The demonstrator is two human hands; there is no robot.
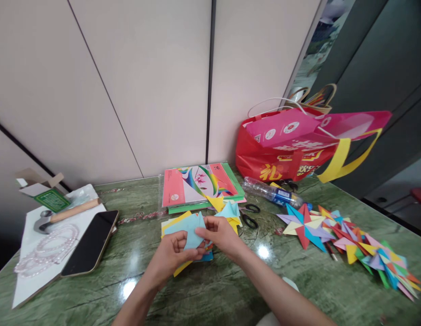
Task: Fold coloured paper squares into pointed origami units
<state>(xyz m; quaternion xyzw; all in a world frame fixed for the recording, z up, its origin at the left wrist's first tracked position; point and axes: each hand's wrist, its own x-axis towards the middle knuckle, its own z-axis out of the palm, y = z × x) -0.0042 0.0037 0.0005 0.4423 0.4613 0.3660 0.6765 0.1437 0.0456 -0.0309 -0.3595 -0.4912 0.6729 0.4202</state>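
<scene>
My left hand (171, 250) and right hand (220, 233) pinching folded light-blue paper (194, 237), forearms angled inward, paper stack (176, 224) beneath, scissors (244, 218) just beyond, phone (90, 244) left, paper stars (304, 225) right

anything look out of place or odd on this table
The hammer at the left looks oddest, a tool lying near beaded strings, across from the folded paper stars. The plastic bottle lies on its side by the red bag; no spill shows. The light-blue paper in the left hand and right hand shows no tear.
</scene>
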